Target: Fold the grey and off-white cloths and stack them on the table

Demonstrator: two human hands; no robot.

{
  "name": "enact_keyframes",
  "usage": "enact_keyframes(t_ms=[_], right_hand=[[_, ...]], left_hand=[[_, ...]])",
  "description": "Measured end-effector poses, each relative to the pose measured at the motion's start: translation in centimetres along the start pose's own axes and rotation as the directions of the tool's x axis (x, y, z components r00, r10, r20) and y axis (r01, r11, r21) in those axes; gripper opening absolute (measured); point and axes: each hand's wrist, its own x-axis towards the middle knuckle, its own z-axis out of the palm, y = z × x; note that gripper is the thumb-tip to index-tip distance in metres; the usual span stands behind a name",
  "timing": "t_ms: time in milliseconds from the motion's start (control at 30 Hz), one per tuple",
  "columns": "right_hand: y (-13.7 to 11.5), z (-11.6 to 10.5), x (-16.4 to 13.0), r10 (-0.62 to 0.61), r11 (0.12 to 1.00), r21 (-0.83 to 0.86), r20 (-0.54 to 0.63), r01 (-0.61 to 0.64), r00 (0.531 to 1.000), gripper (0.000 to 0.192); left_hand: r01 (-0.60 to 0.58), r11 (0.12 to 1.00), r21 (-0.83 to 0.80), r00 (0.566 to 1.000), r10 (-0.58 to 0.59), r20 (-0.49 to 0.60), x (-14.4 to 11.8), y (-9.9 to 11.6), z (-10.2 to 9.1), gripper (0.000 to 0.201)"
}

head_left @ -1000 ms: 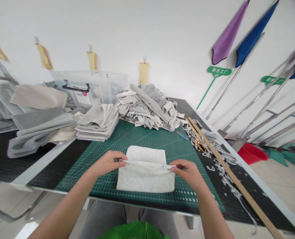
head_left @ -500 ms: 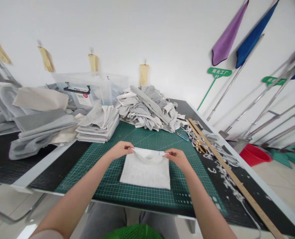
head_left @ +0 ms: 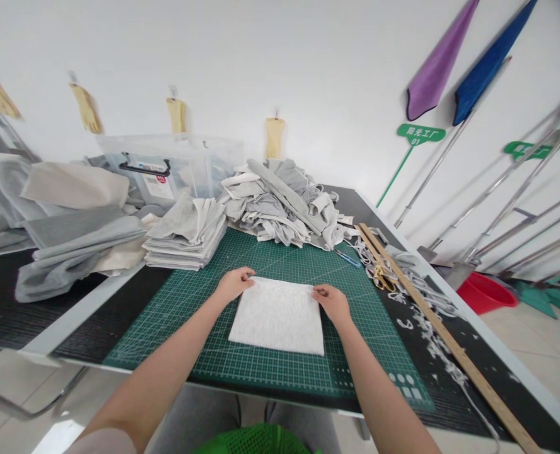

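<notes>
- Cloth (head_left: 277, 318): pale grey, four-sided, lay flat on the green mat (head_left: 270, 372), directly in front of the person; its near edge was clear of both hands.
- Left hand (head_left: 235, 284): at the cloth's far left corner. The grip was closed, thumb and fingertips pinched together on the edge.
- Right hand (head_left: 332, 302): at the far right corner. This grip was likewise closed, the corner caught between thumb and fingers.
- Between the hands, the far edge ran nearly straight.
- Mat: spread on the black bench (head_left: 483, 359), printed with a fine grid; white round marks showed near its right front corner.
- Beyond the cloth I observed a loose heap (head_left: 280, 202) of grey fabric, and to the left of that a squared stack (head_left: 185, 243).
- Further left lay a pile (head_left: 76, 217) of larger grey and beige pieces; behind it and the stack stood a clear box (head_left: 157, 189) with a black handle.
- At the mat's right side: a blue cutter (head_left: 347, 258), gold-handled scissors (head_left: 381, 279), pale scraps (head_left: 426, 334) and a long wooden strip (head_left: 438, 326).
- On the floor at right I saw a red bucket (head_left: 485, 293); yellow gloves (head_left: 274, 137) hung on the wall.
</notes>
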Motion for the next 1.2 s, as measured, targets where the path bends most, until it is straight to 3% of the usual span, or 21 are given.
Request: enact_keyframes(t_ms=[200, 467, 900, 1033, 1200], right_hand=[[-0.8, -0.2, -0.6, -0.073, 0.991, -0.114, 0.016, 0.074, 0.997, 0.019], [-1.4, -0.2, -0.6, -0.212, 0.968, -0.131, 0.036, 0.215, 0.977, 0.013], [-1.6, 0.9, -0.3, -0.023, 0.969, -0.245, -0.063, 0.007, 0.998, 0.016], [-2.4, 1.2, -0.6, -0.050, 0.952, -0.307, -0.121, 0.010, 0.991, 0.027], [-3.0, 1.0, -1.3, -0.088, 0.931, -0.363, -0.107, 0.043, 0.990, 0.020]], left_hand=[[-0.006, 0.993, 0.118, 1.000, 0.009, -0.021, -0.6, 0.4, 0.1, 0.023], [-0.119, 0.972, 0.205, 0.992, 0.125, -0.018, -0.9, 1.2, -0.2, 0.013], [0.113, 0.954, 0.278, 0.991, -0.088, -0.101, -0.6, 1.7, 0.3, 0.014], [0.201, 0.920, 0.336, 0.976, -0.160, -0.145, -0.7, 2.0, 0.5, 0.020], [0.129, 0.901, 0.414, 0.991, -0.104, -0.081, -0.3, 1.9, 0.3, 0.021]])
